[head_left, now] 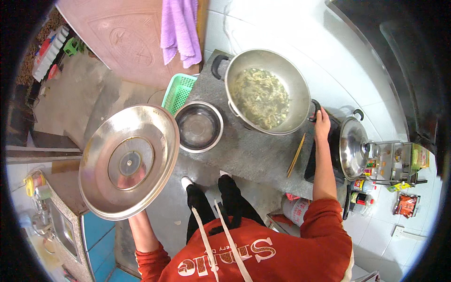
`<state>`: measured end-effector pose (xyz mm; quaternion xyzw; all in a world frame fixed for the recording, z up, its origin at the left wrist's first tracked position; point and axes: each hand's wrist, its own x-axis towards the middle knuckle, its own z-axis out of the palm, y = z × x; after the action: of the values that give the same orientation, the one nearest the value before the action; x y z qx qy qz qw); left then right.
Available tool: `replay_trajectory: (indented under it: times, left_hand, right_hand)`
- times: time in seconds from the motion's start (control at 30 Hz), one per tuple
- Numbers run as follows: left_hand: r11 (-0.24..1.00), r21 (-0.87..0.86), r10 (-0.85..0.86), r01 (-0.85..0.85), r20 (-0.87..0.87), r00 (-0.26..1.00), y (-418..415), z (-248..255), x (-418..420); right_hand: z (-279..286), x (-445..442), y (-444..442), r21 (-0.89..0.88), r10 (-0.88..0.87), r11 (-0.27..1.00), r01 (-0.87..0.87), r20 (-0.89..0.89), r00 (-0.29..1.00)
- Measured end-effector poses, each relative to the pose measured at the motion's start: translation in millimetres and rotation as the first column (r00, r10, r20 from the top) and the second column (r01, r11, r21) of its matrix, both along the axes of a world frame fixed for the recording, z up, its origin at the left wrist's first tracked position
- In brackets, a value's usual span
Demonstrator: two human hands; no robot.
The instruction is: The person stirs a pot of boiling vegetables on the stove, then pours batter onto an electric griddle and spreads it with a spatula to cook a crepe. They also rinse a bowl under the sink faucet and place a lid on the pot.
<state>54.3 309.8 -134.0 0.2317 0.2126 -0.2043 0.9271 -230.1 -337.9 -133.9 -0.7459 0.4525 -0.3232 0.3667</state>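
Note:
My left hand holds up a large round metal lid with a glass centre, its underside towards me. Most of that hand is behind the lid; part shows dimly through the glass. My right hand grips the black right handle of a wide two-handled steel pot. Inside the uncovered pot lies a yellowish-green cooked food with small green bits, perhaps egg and greens. A steel bowl sits on the grey counter left of the pot. A pair of chopsticks lies near my right forearm.
To the right, a lidded steel pot stands on a black stove, beside a rack and bottles. A green plastic basket is at the counter's left end. A purple towel hangs by the door.

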Motion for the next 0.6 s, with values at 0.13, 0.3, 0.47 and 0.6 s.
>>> replay_trajectory:
  times: [0.13, 0.3, 0.47, 0.6]
  left_hand:
    - [0.999, 0.029, 0.03, -0.03, 0.012, 0.999, -35.0, 9.8, -17.0]
    - [0.999, 0.026, 0.042, -0.042, -0.003, 0.999, -77.0, 16.4, -37.2]
    - [0.996, 0.055, 0.067, -0.067, -0.006, 0.998, -91.7, 21.9, -52.2]
    - [0.992, 0.085, 0.091, -0.09, -0.008, 0.996, -88.5, 23.1, -61.2]
  right_hand:
    - [12.7, 7.1, 27.5, 0.011, 0.052, 0.999, -0.052, -0.051, 0.997]
    - [36.2, -14.3, 77.3, 0.689, 0.258, 0.661, -0.297, 0.164, 0.952]
    - [-34.4, 13.5, -16.9, 0.814, 0.076, 0.37, -0.448, 0.454, 0.888]
    - [-101.7, 60.5, -77.9, 0.629, 0.564, 0.539, -0.56, 0.225, 0.795]
